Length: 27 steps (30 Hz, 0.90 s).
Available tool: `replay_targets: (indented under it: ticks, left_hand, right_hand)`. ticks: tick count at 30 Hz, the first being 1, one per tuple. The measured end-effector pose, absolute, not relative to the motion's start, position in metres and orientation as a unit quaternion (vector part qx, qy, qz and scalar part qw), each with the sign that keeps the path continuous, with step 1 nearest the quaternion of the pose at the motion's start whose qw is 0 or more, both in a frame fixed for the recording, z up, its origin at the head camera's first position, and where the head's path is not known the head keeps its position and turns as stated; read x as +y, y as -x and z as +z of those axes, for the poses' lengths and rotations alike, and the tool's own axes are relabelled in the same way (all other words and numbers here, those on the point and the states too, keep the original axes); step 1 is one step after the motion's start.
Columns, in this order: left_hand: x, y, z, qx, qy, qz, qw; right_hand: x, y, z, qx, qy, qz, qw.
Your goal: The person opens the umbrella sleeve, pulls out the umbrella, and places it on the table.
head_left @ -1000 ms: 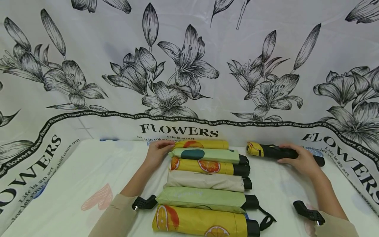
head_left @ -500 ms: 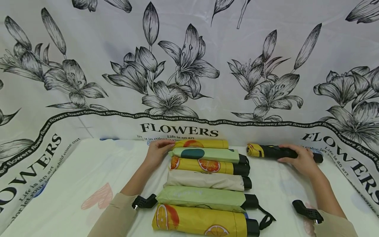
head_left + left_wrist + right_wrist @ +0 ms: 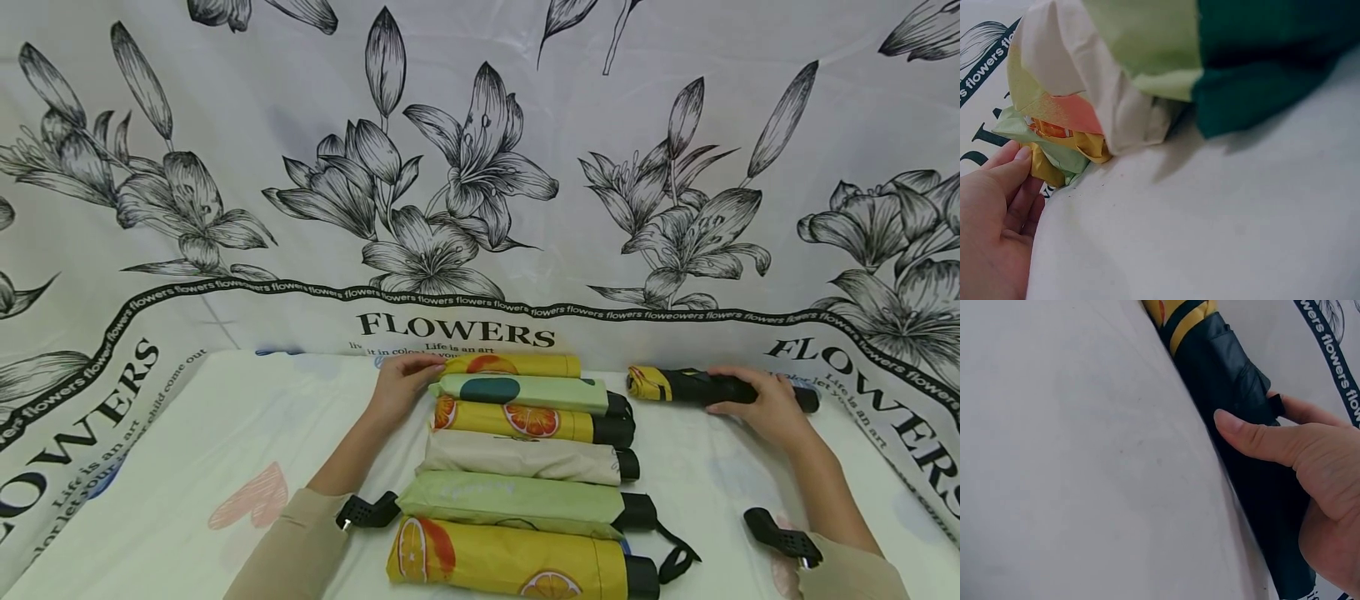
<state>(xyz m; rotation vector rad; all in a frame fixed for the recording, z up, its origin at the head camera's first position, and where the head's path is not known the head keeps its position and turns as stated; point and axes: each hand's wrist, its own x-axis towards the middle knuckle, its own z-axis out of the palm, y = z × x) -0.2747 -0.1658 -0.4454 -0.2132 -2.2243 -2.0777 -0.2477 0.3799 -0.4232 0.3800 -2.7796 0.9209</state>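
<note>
At the back of a row of folded umbrellas lies a yellow orange-print umbrella sleeve (image 3: 525, 365); no black handle shows at its right end. My left hand (image 3: 405, 385) pinches the sleeve's left end. In the left wrist view, thumb and fingers hold a bit of yellow cloth (image 3: 1044, 167). To the right, my right hand (image 3: 768, 407) grips a folded black umbrella (image 3: 686, 385) around its middle, with a yellow end pointing left toward the row. The right wrist view shows the thumb across the umbrella's black cloth (image 3: 1210, 375) and the fingers mostly hidden behind it.
In front of the sleeve lie a pale green umbrella (image 3: 555, 392), a yellow one (image 3: 562, 421), a beige one (image 3: 517, 458), a light green one (image 3: 540, 504) and a large yellow one (image 3: 502, 554). A white cloth (image 3: 172, 467) covers the table. Behind hangs a flower-print curtain (image 3: 570, 250).
The right end of the black umbrella has come up slightly, so it lies more level and a little left in my right hand. My left hand keeps its hold on the yellow sleeve.
</note>
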Motion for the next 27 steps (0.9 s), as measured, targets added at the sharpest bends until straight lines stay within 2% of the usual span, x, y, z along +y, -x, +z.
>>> replay_targets:
  ticks: [13, 27]
  left_hand:
    - [-0.166, 0.279, -0.445, -0.735, 0.064, -0.674, 0.047]
    - [-0.168, 0.272, -0.439, -0.75, 0.044, -0.659, 0.026]
  right_hand:
    - [0.382, 0.246, -0.415, -0.948, -0.125, 0.288, 0.043]
    - [0.377, 0.236, -0.398, -0.948, -0.105, 0.299, -0.001]
